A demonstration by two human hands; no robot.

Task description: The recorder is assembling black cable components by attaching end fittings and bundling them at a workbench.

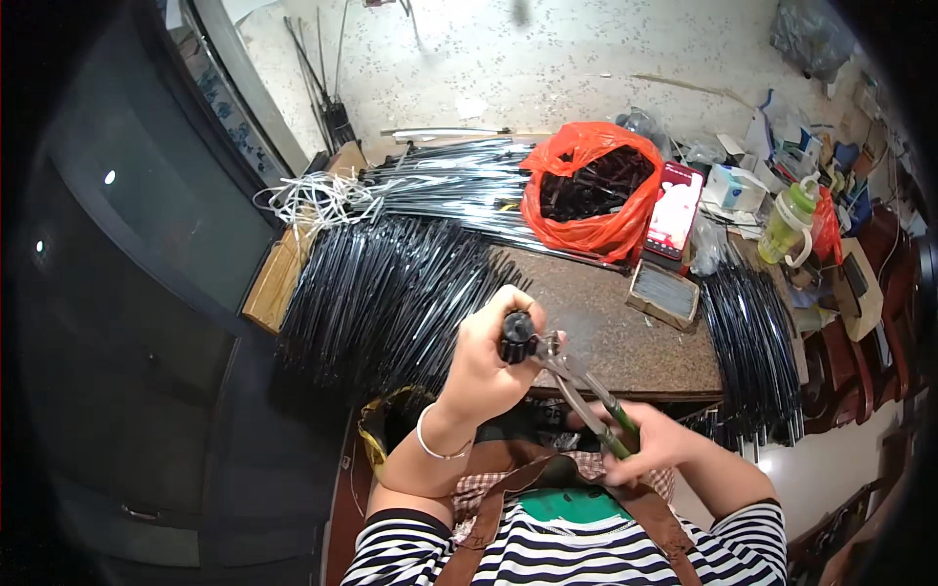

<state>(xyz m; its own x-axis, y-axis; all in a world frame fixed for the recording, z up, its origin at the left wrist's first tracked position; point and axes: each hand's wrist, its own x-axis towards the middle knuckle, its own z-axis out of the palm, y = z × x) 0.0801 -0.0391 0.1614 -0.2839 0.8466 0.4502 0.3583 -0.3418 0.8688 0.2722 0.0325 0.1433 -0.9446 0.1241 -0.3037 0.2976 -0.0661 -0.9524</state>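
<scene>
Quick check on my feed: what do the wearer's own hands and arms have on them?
Both the left hand and right hand are ungloved. A thin, pale bracelet circles the left wrist; none shows on the right. The short sleeves have black-and-white stripes.

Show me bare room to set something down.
Bare speckled tabletop lies between the left black rods and small cardboard box, in front of the red plastic bag. Silvery rods crowd the back left, more black rods the right.

Had a pale, dark-flecked wall behind a brown speckled tabletop. Included glossy dark panels at left, bearing light spots; reddish-brown wooden furniture at right; a pale floor.
</scene>
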